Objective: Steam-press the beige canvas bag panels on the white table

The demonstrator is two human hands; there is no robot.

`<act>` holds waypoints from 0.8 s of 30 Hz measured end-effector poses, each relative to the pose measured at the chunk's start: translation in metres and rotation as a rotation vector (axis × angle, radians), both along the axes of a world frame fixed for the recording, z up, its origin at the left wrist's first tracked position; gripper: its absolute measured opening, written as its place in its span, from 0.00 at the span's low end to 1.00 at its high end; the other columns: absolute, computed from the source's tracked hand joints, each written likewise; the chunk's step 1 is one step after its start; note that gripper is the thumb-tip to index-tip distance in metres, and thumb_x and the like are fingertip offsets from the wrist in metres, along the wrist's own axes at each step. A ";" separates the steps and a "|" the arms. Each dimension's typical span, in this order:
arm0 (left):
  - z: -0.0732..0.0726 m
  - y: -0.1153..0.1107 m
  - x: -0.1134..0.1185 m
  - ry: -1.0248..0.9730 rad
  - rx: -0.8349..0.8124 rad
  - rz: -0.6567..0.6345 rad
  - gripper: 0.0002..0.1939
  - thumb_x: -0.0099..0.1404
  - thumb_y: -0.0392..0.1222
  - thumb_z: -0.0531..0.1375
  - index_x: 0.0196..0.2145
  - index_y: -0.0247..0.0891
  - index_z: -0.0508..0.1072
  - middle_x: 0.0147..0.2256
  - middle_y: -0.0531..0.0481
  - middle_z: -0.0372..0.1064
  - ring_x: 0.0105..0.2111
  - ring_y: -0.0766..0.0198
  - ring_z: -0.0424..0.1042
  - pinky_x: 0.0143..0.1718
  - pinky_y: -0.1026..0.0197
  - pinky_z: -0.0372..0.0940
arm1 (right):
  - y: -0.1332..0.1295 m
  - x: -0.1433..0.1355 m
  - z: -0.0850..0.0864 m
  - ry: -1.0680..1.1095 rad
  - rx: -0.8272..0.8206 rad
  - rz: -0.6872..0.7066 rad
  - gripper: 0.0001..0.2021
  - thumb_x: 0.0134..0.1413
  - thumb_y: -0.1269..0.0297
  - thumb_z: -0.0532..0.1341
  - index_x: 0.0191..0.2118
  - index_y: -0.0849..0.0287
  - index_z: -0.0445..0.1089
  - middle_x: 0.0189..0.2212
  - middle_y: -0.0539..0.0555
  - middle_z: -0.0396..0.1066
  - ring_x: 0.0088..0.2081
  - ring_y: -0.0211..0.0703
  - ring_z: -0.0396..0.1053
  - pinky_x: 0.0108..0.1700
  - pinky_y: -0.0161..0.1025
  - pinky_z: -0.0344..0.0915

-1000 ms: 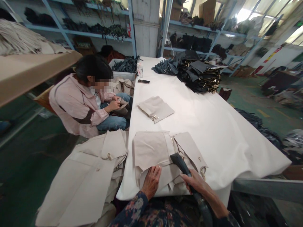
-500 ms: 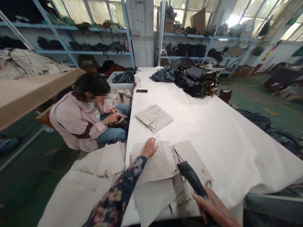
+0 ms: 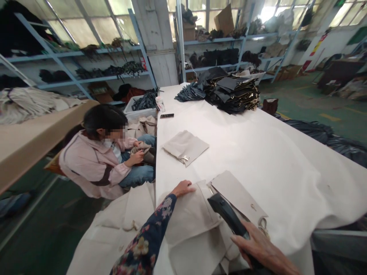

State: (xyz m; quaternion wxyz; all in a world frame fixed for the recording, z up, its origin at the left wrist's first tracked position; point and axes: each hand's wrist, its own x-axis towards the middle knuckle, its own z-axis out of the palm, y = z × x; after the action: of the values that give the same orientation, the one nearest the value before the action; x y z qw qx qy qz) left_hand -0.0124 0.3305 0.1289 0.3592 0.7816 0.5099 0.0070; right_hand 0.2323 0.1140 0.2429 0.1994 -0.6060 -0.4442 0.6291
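Observation:
My left hand [image 3: 183,188] rests on the top edge of a beige fabric piece [image 3: 192,214], its fingers close together at the cloth. My right hand [image 3: 255,244] is wrapped round a black handheld tool [image 3: 228,214], whose head lies over the fabric's right edge. Beside it is another beige piece [image 3: 237,193] with a small metal clasp and a ring. Farther up the table lies a folded beige piece [image 3: 186,146] with metal hardware. More beige pieces [image 3: 114,225] hang at the table's left edge.
A seated person [image 3: 97,152] in a pink jacket handles cloth at the left. A phone [image 3: 167,115] lies on the white table [image 3: 258,152], near a bin [image 3: 140,112] of dark pieces. Black pieces [image 3: 232,91] are stacked at the far end. Shelves [image 3: 215,40] stand behind.
The view has shifted. My left hand has moved to the fabric's top edge, and the fabric under it is more slanted. My right hand still holds the tool. The seated person's hands have shifted.

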 end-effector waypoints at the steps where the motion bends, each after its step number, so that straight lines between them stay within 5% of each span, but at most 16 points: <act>1: -0.001 -0.003 0.000 -0.027 -0.041 0.001 0.10 0.52 0.46 0.63 0.30 0.37 0.72 0.32 0.48 0.70 0.36 0.57 0.69 0.37 0.60 0.61 | 0.002 -0.002 0.001 -0.008 -0.003 0.011 0.14 0.52 0.51 0.59 0.31 0.57 0.60 0.15 0.45 0.63 0.15 0.34 0.59 0.17 0.29 0.59; 5: 0.000 -0.016 -0.010 -0.167 -0.214 0.048 0.12 0.49 0.48 0.63 0.20 0.37 0.67 0.21 0.55 0.62 0.25 0.63 0.64 0.26 0.63 0.56 | 0.005 -0.009 0.001 -0.014 -0.002 0.022 0.13 0.52 0.52 0.58 0.32 0.57 0.61 0.15 0.44 0.62 0.15 0.34 0.59 0.17 0.29 0.59; 8: 0.008 -0.025 -0.023 -0.306 -0.361 0.109 0.14 0.52 0.51 0.60 0.22 0.37 0.66 0.18 0.59 0.55 0.18 0.69 0.56 0.20 0.65 0.50 | 0.002 -0.011 0.002 -0.002 0.000 0.038 0.13 0.52 0.52 0.58 0.31 0.57 0.61 0.15 0.44 0.62 0.15 0.33 0.59 0.17 0.28 0.58; 13: 0.024 -0.043 -0.030 -0.595 -0.437 0.267 0.13 0.51 0.45 0.60 0.34 0.35 0.68 0.25 0.58 0.61 0.22 0.70 0.59 0.23 0.68 0.52 | -0.002 -0.014 0.007 0.048 -0.004 0.042 0.13 0.53 0.51 0.58 0.31 0.57 0.61 0.15 0.45 0.62 0.15 0.33 0.58 0.16 0.29 0.58; 24: 0.047 -0.076 -0.022 -0.893 -0.697 0.460 0.15 0.46 0.37 0.62 0.33 0.29 0.77 0.24 0.51 0.72 0.23 0.67 0.66 0.26 0.66 0.58 | 0.008 -0.034 0.009 0.034 0.035 0.089 0.11 0.54 0.55 0.58 0.34 0.58 0.61 0.15 0.44 0.62 0.15 0.34 0.59 0.17 0.29 0.58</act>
State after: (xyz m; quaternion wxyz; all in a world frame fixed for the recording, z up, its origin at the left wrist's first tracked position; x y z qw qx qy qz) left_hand -0.0340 0.2545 0.1756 0.7622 0.4093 0.4381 0.2441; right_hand 0.1985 0.1222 0.2517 0.1893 -0.5713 -0.4783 0.6395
